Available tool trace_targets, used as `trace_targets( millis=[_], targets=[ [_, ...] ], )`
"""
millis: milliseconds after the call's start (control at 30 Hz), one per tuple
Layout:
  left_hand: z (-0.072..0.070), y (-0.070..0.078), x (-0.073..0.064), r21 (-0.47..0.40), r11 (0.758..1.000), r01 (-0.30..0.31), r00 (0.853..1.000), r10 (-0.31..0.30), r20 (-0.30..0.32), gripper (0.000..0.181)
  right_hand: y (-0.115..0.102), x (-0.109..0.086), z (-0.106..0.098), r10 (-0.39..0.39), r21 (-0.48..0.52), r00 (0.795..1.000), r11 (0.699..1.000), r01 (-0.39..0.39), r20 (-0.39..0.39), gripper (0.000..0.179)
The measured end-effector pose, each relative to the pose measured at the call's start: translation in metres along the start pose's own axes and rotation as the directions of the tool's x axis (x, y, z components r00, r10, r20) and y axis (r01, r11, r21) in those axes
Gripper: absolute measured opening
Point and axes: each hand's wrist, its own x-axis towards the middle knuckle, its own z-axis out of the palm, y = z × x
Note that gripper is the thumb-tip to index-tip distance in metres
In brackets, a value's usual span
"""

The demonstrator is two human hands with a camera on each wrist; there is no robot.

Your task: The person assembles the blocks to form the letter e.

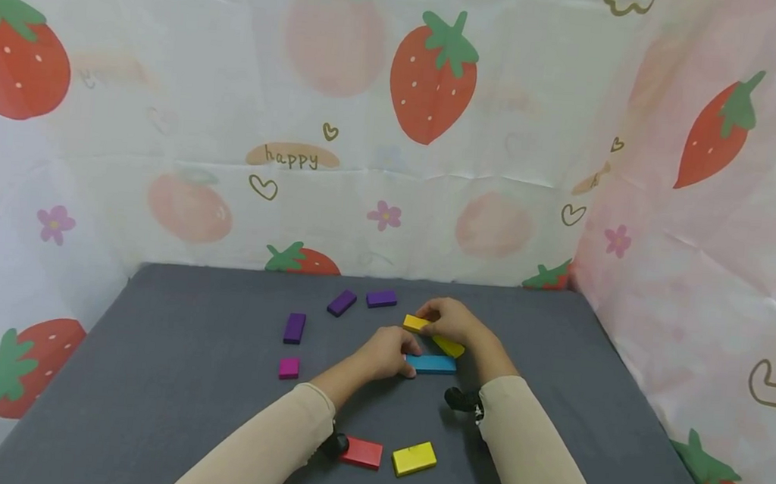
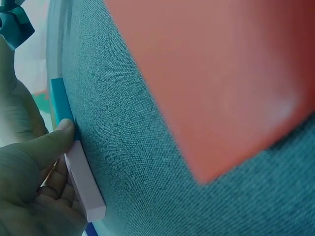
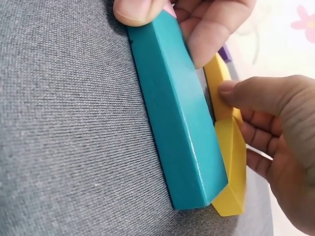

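My left hand (image 1: 389, 352) grips the left end of a long blue block (image 1: 434, 364), its thumb over that end. In the left wrist view, a pale pink block (image 2: 86, 184) meets the blue one under the thumb; the hand covers it in the head view. Just behind, my right hand (image 1: 452, 321) pinches a yellow block (image 1: 414, 323) between thumb and fingers. A second yellow block (image 1: 448, 346) lies end to end with it, angled toward the blue block's right end. The right wrist view shows the blue block (image 3: 172, 113) flat on the cloth.
Several purple blocks (image 1: 294, 329) curve along the back left, with a magenta block (image 1: 289, 368) below them. Nearer the front lie a red block (image 1: 362, 453), beside the left wrist camera, and another yellow block (image 1: 414, 458). Grey cloth (image 1: 199, 379) covers the table.
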Motion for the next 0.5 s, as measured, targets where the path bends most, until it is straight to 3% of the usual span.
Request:
trace_targets(
  millis=[500],
  targets=[
    [0.0003,0.0007,-0.0016,-0.003,1.000,0.008,1.000,-0.008,-0.001,0.031,0.0043,0.0024,0.0009,0.003,-0.002,1.000,1.000,-0.003,0.009,0.025]
  ],
)
